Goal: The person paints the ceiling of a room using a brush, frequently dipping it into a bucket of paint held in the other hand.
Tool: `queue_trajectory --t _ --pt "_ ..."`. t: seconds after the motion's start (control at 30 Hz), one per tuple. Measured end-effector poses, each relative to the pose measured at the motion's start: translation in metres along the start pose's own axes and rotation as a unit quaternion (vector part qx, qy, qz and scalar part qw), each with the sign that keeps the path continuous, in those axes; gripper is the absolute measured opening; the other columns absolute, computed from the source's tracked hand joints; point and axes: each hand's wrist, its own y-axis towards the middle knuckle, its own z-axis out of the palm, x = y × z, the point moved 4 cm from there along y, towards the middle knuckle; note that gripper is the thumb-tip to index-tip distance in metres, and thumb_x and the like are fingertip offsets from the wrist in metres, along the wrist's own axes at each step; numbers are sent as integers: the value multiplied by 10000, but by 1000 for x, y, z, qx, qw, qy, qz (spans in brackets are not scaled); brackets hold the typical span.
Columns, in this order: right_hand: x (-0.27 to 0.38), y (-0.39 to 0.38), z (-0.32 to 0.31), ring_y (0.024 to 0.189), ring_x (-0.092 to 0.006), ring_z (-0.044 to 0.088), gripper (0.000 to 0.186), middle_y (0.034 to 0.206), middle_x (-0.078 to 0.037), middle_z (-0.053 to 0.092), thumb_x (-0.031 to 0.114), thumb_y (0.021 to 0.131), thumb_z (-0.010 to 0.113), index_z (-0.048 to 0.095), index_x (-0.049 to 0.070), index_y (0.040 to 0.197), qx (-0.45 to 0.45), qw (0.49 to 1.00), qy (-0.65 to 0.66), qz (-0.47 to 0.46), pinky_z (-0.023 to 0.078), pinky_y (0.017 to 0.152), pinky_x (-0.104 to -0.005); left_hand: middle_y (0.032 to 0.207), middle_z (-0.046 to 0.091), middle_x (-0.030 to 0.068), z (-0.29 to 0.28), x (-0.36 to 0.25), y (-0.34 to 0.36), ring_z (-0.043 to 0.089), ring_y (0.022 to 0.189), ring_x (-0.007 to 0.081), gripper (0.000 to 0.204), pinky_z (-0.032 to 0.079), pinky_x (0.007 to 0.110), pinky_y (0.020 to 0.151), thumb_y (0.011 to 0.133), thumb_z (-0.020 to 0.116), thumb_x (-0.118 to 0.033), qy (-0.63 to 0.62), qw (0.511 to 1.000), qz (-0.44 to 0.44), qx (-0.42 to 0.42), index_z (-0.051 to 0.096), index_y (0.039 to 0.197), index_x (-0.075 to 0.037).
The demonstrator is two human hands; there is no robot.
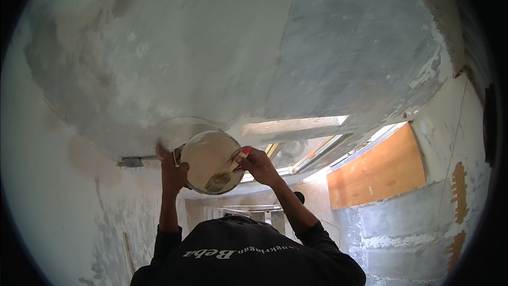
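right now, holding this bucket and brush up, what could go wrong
The bucket could tip, as the left hand seems to hold it at one side. The brush, held in the right hand, might slip into the bucket, or drip on the dark sleeves if lifted out wet.

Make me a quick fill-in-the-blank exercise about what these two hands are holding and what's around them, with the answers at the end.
1. The bucket is held in the person's ____ hand.
2. The person's right hand grips a ____ by its handle.
3. The end of that handle is coloured ____.
4. In the picture, the orange-brown panel is to the ____ of the bucket.

Missing words: left; brush; red; right.
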Motion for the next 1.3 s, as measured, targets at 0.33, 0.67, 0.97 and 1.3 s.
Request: queue_trajectory --t 0.33,0.67,0.97,1.3 --pt "109 4 -34 931 -202 685 226 1002 -116 677 230 996 561 611 24 1073 -145 976 124 -102 610 773 -350 1077 666 149 -7 -68 30 627 925 212 558 502 315 822 664 555 -43 -73 985 -42 152 610 1216 19" --pt "221 16 -62 932 -197 685 256 1028 -137 673 230 1001 550 600 7 1115 -145 933 113 -308 608 767 -303 1011 632 130 -19 -165 43 569 945 235 539 442 312 899 655 579 -63 -110 975 -6 195 563 1184 33" --pt "353 -1 -51 991 -259 678 212 1041 -191 677 120 997 532 583 -38 1129 -195 755 -142 -610 621 800 -407 1024 632 125 -21 -185 58 570 1022 238 543 420 318 929 627 628 -48 -162 962 -21 219 581 1164 15" --pt "406 47 -63 927 -191 670 168 1063 -120 679 -3 943 559 609 -3 1103 -296 460 -417 -725 567 802 -318 1016 631 126 -15 -190 57 572 997 240 534 414 313 933 604 624 -44 -151 966 -31 209 579 1133 12"
